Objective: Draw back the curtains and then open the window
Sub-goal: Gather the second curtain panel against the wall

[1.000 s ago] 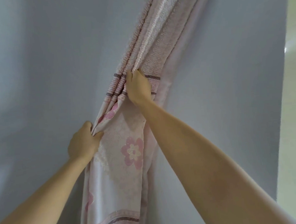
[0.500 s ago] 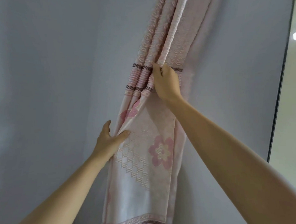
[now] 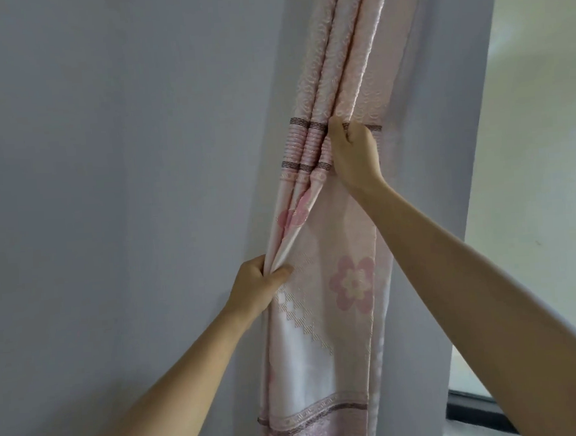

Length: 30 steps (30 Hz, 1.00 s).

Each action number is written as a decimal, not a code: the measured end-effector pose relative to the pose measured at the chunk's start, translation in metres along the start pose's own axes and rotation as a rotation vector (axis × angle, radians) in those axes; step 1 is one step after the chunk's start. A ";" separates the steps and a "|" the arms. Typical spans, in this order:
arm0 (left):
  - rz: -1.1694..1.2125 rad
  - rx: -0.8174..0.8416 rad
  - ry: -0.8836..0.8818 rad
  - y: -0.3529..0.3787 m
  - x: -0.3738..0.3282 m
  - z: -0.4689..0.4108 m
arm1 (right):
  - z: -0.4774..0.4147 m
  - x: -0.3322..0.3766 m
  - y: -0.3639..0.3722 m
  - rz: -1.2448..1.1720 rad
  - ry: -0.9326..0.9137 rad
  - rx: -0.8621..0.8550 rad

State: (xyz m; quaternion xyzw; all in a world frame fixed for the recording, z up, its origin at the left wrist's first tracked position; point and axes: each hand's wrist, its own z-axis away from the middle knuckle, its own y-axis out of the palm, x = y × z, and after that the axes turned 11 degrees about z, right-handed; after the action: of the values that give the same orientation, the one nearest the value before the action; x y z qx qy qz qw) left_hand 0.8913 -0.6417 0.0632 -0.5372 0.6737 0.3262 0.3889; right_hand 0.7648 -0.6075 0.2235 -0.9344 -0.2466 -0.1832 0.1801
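A pink curtain with flower prints and dark stripes hangs bunched in folds against a grey wall, in the middle of the head view. My right hand is shut on the folds at the upper striped band. Lower and to the left, my left hand pinches the curtain's left edge between thumb and fingers. At the right edge of the view the window shows as a bright pale pane, with a dark frame piece at its bottom.
A plain grey wall fills the left half of the view. A grey strip of wall separates the curtain from the window on the right.
The curtain bundle and both hands have shifted to the right, and the curtain hangs more upright. My left hand loosened and then closed on the edge again. More of the window shows.
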 end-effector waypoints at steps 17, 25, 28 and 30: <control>-0.239 0.105 -0.282 0.024 0.147 0.129 | 0.257 -0.076 0.029 0.217 0.418 0.227; -0.400 0.213 -0.503 0.039 0.226 0.202 | 0.451 -0.105 -0.027 0.314 0.748 0.577; -0.391 0.241 -0.610 0.045 0.253 0.237 | 0.538 -0.097 -0.069 0.308 0.992 0.560; -0.388 0.244 -0.655 0.048 0.269 0.256 | 0.587 -0.086 -0.099 0.322 1.148 0.506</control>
State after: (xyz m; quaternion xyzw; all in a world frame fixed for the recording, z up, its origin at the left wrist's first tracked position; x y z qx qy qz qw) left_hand 0.8566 -0.5385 -0.2955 -0.4720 0.4338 0.3184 0.6983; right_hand 0.7919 -0.3096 -0.2987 -0.6420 -0.0035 -0.5606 0.5230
